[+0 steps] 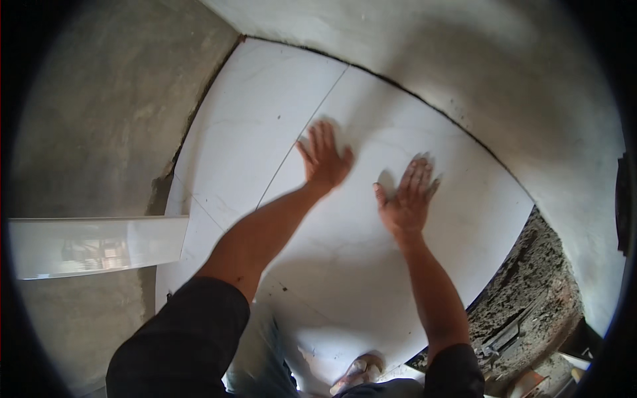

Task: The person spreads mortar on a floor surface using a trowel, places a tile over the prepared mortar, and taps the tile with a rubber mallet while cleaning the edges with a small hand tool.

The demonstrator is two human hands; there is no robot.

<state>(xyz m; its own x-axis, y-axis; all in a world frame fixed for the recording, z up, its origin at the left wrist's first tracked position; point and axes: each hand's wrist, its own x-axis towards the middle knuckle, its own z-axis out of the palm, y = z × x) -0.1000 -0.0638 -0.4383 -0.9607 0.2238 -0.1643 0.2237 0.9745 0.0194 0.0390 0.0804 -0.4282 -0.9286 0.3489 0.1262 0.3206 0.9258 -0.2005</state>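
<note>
A large white marble-look floor tile (371, 245) lies under both my hands. My left hand (325, 159) rests on it with the fingers spread, beside the thin joint with the neighbouring tile (259, 99). Further right, my right hand (408, 202) is flat on the same tile, thumb out and fingers stretched forward. Neither hand holds anything. My forearms come in from the lower edge, in dark short sleeves.
Grey plastered walls (119, 99) meet at the far left corner, with a dark gap along the tile edges. A glossy white panel (99, 245) juts in at left. Rough mortar (531, 265) lies at right, with tools (507, 338) on it. My shoe (358, 371) stands near the lower edge.
</note>
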